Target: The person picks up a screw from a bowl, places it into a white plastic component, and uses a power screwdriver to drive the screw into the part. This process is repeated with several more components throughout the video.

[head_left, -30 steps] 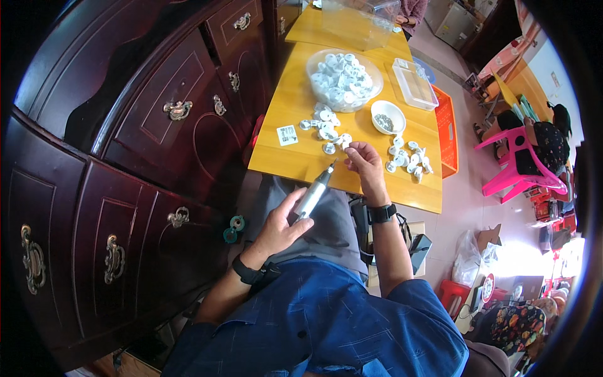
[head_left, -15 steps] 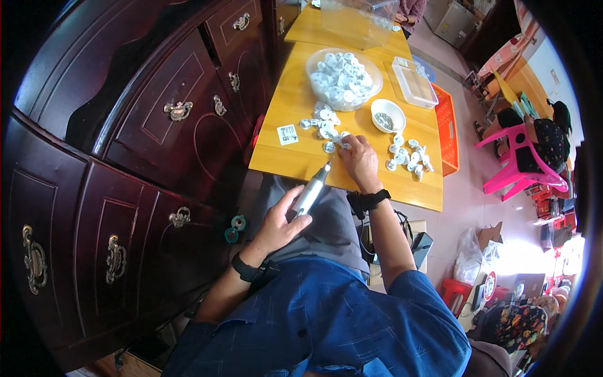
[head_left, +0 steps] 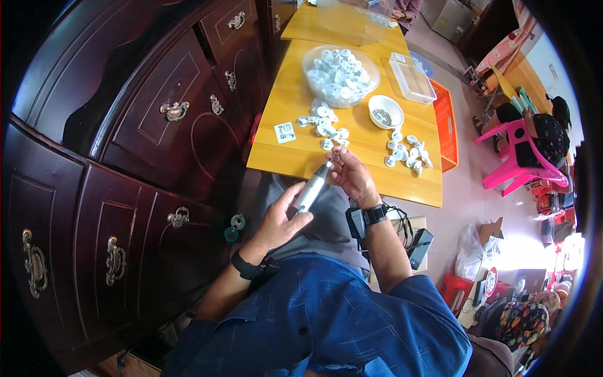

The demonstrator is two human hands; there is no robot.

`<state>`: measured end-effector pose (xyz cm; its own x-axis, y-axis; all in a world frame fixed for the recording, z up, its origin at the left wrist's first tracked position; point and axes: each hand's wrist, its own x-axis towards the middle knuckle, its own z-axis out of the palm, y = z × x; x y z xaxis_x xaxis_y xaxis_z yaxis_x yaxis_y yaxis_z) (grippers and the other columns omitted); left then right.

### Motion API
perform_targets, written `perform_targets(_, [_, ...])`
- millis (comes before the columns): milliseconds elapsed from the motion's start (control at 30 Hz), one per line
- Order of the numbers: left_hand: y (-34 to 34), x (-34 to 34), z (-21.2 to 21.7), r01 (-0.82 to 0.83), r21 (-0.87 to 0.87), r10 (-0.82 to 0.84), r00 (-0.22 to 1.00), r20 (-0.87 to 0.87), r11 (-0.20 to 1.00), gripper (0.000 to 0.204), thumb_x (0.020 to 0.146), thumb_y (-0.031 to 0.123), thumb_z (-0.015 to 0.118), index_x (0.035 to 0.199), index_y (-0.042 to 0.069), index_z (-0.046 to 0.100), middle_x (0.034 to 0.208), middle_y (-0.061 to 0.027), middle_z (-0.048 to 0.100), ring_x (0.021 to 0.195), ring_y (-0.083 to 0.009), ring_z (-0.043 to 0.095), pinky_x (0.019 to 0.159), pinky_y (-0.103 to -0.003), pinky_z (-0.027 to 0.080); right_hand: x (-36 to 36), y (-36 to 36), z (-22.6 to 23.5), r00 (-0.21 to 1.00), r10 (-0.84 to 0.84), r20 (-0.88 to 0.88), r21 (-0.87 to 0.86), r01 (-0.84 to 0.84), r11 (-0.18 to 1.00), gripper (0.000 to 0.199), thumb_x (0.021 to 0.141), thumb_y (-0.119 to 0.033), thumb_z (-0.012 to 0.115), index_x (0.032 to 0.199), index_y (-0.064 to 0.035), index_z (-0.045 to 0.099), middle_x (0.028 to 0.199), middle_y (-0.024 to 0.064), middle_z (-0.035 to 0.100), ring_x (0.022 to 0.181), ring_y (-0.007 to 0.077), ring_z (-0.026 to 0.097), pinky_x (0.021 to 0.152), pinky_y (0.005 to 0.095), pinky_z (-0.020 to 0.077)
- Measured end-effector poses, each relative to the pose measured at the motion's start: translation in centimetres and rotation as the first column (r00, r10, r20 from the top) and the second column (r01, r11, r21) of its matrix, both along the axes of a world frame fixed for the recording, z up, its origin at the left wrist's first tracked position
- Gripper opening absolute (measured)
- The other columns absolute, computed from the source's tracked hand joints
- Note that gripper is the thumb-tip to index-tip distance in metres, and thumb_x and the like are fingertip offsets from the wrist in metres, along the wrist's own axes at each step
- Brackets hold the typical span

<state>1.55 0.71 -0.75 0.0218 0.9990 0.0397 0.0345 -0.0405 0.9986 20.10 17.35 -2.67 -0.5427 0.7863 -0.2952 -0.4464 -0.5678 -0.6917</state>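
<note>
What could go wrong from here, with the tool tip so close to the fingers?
1. The left hand points the silver pen-shaped power tool at a small part, barely visible, pinched in the right hand; a slip could catch the fingertips.
2. The work is held over the table edge, so a dropped part may fall to the floor.
3. The loose white parts beside it could be knocked off.

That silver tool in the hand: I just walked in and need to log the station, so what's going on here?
A seated person holds a silver pen-shaped power tool in the left hand, its tip up by the right hand, which pinches a small part too tiny to identify. This happens at the near edge of a yellow table. On it sit loose white round parts, a clear bowl full of them, and a small white dish.
</note>
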Motion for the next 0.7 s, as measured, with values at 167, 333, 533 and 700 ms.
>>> perform_targets(167, [-0.3,0.1,0.1,0.003,0.011,-0.003,0.999,-0.038,1.0,0.066,0.088,0.015,0.074,0.144,-0.002,0.043,0.132,-0.016,0.059,0.123,-0.0217,0.056,0.104,-0.034,0.043,0.1,0.3,-1.2,0.991,0.022,-0.132,0.006,-0.022,1.0,0.011,0.103,-0.017,0.056,0.11,-0.0105,0.061,0.098,0.0007,0.067,0.08,0.0083,0.065,0.067,0.0209,0.0532])
perform_targets(333, [-0.3,0.0,-0.2,0.004,0.032,-0.002,0.998,-0.058,0.999,0.065,0.087,0.014,0.074,0.143,-0.001,0.044,0.131,-0.0161,0.059,0.123,-0.0224,0.057,0.104,-0.034,0.043,-0.1,0.4,-1.1,0.991,0.002,-0.131,0.058,0.005,0.998,0.006,0.101,-0.013,0.059,0.107,-0.0104,0.061,0.093,-0.0009,0.065,0.078,0.0066,0.063,0.066,0.0187,0.0522])
perform_targets(533, [-0.2,-0.3,-0.1,0.017,0.071,-0.012,0.997,-0.082,0.997,0.064,0.087,0.014,0.074,0.143,0.0,0.045,0.128,-0.0159,0.061,0.119,-0.0224,0.059,0.102,-0.034,0.045,0.9,1.4,-1.0,0.998,0.056,0.004,0.191,-0.055,0.98,0.006,0.098,-0.007,0.061,0.104,-0.0082,0.063,0.092,-0.0009,0.065,0.078,0.0085,0.063,0.07,0.0205,0.053])
perform_targets(700, [-0.4,-0.4,0.2,0.028,0.064,-0.023,0.996,-0.088,0.998,0.065,0.087,0.014,0.074,0.143,0.001,0.045,0.126,-0.0155,0.062,0.115,-0.0222,0.06,0.1,-0.035,0.046,1.4,2.1,-0.6,0.994,0.101,-0.034,0.191,-0.093,0.977,0.01,0.097,-0.005,0.062,0.106,-0.0064,0.062,0.094,0.0011,0.064,0.08,0.0104,0.064,0.072,0.0224,0.0542])
